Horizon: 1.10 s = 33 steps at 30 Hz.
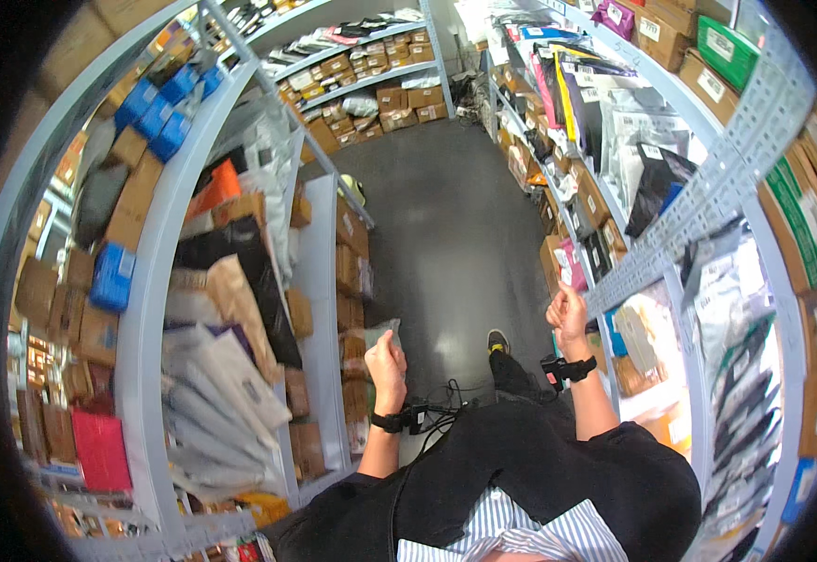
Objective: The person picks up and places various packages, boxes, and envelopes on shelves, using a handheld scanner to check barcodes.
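Note:
My left hand (pixel 387 370) is closed in a loose fist, thumb uppermost, beside the lower part of the left shelving. Just beyond it a grey-green plastic parcel (pixel 385 328) sticks out from among brown boxes; it seems to lie behind the hand rather than in it. My right hand (pixel 569 318) is closed too, raised near the right rack, and nothing shows in its fingers. Close to that hand, a pink parcel (pixel 571 267) sits on a low shelf. Each wrist wears a black strap with a small device.
Metal shelving (pixel 151 281) on the left holds bagged parcels, cartons and blue packages. The right rack (pixel 671 253) carries bags and boxes. A dark aisle floor (pixel 441 215) runs to shelves of small cartons (pixel 362 84). Black cables (pixel 446 403) hang beside my body; one shoe (pixel 497 341) is visible.

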### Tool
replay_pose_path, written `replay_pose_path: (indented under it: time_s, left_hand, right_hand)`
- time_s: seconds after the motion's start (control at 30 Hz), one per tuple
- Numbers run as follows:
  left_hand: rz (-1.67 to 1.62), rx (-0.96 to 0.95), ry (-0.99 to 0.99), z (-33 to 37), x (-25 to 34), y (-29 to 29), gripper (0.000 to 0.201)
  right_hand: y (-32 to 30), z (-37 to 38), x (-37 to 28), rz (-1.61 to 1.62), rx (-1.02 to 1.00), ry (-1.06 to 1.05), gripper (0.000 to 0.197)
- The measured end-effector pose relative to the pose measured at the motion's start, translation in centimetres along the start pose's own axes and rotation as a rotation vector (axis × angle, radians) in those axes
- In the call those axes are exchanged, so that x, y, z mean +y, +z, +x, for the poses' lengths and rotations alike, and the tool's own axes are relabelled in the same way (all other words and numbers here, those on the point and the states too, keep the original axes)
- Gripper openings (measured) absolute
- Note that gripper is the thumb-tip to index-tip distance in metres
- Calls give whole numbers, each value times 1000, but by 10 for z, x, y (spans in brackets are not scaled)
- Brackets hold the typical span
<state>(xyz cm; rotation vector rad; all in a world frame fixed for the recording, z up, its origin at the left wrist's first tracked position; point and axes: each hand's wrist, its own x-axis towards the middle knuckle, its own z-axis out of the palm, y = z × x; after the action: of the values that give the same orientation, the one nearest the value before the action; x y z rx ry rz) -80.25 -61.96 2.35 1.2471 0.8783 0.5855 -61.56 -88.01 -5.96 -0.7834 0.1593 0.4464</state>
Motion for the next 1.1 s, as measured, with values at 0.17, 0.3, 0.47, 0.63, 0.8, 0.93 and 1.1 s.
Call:
replay_pose_path:
  time_s: [0.17, 0.3, 0.47, 0.63, 0.8, 0.93, 1.1]
  left_hand:
    - [-59, -136, 18, 151, 31, 121, 49]
    - [-101, -86, 31, 259, 71, 174, 49]
    - [-37, 230, 72, 398, 91, 184, 45]
    - [-179, 302, -2, 559, 97, 190, 44]
    - [-82, 263, 26, 719, 151, 241, 44]
    - [-24, 221, 22, 847, 183, 289, 41]
    - [35, 228, 27, 1006, 187, 356, 43]
  right_hand:
    - [45, 189, -30, -66, 69, -58, 40]
    - [118, 329, -24, -89, 16, 38, 37]
    - [246, 465, 30, -424, -230, 185, 37]
    - [366, 579, 117, -459, -518, 380, 37]
    - [468, 702, 132, -440, -600, 432, 38]
    - [492, 841, 111, -496, -483, 317, 39]
    - [465, 1042, 62, -442, -124, 119, 42]
